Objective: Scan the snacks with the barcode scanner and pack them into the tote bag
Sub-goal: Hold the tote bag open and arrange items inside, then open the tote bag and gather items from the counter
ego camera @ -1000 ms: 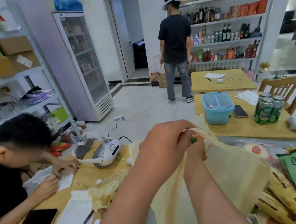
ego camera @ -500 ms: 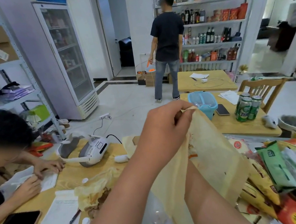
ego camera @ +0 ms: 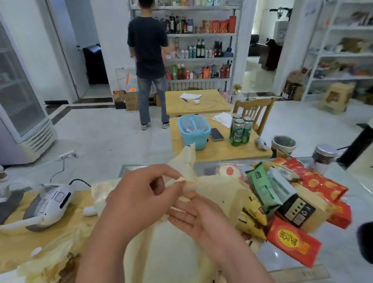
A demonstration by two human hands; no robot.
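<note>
Head view: on the glass counter (ego camera: 338,254) the tote bag (ego camera: 173,252) lies slack before the person, snacks (ego camera: 272,191) heaped just beside it on the right. Left hand (ego camera: 138,197) pinches the bag's top edge between thumb and curled fingers; right hand (ego camera: 192,220) lies against the cloth below, fingers straight and close together. Cloth looks thin, light, floppy and likely to fold shut, so grip the rim on both sides of the mouth.

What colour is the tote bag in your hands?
Pale yellow, plain: the tote bag shows best in the head view, its rim pinched by the left hand.
</note>
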